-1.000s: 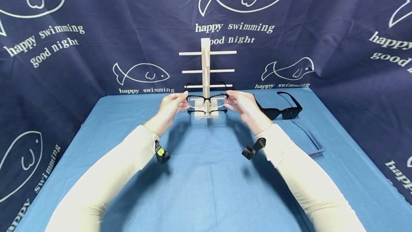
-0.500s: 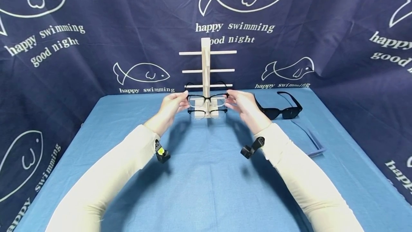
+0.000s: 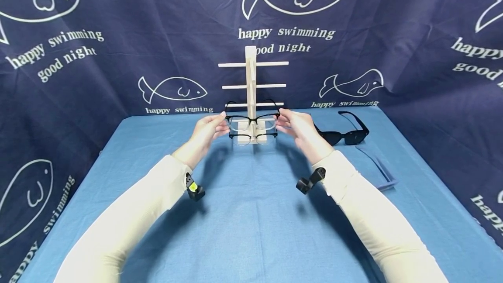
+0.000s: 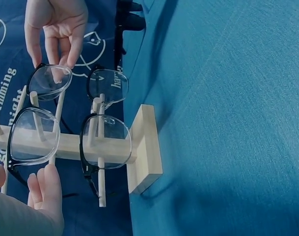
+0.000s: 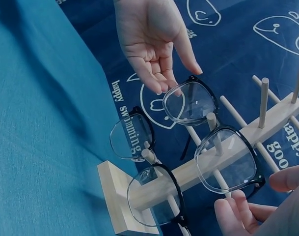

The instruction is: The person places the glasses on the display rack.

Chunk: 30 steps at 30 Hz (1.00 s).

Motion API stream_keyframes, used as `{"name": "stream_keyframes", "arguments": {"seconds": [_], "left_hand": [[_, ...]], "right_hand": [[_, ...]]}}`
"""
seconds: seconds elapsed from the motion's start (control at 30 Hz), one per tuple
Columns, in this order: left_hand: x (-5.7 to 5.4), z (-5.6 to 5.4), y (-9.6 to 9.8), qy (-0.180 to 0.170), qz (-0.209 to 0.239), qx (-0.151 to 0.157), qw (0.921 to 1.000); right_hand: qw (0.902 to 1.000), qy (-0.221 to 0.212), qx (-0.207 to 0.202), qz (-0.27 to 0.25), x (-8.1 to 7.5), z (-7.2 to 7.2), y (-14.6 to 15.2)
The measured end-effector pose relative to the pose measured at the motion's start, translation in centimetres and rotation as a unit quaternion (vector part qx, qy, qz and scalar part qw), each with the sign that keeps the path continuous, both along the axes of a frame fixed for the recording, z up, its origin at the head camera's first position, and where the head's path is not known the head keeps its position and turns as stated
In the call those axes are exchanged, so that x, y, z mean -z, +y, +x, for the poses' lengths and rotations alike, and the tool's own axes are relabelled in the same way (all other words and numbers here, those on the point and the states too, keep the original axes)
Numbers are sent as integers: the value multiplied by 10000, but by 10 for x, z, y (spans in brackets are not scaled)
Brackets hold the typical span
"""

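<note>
"Wooden stand: where are the upper glasses?"
"On it, just above the lower glasses, between the left hand and right hand."
"And the fingers?"
"Parted on both, at the upper pair's corners; whether touching, I can't tell."

left arm, one: pale-sleeved to the wrist, rising from the lower left of the frame toward the centre. right arm, one: sleeved alike, rising from the lower right. left hand, bare: left of centre, thumb uppermost and apart from the loosely bent fingers. right hand, bare: right of centre, near-mirror pose (palms turned inward, both about level).
</note>
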<state>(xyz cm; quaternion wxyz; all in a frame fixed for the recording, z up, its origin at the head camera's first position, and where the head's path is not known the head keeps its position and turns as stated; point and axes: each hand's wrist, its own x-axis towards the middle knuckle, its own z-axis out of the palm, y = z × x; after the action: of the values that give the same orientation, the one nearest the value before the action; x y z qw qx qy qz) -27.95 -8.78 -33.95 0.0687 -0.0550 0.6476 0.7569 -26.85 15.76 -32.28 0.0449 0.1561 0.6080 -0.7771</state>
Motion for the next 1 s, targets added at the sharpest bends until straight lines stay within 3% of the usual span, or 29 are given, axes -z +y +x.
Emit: {"name": "stream_keyframes", "arguments": {"seconds": [0.37,0.73,1.0], "left_hand": [[0,22,-7,174,-374,-97,9991],[3,48,17,307,-457,-116,9984],[3,57,30,291,-474,-103,9984]], "right_hand": [[9998,80,-185,44,-1,12,1],[9983,80,-507,279,0,26,28],[9968,131,-630,481,-1,33,44]]}}
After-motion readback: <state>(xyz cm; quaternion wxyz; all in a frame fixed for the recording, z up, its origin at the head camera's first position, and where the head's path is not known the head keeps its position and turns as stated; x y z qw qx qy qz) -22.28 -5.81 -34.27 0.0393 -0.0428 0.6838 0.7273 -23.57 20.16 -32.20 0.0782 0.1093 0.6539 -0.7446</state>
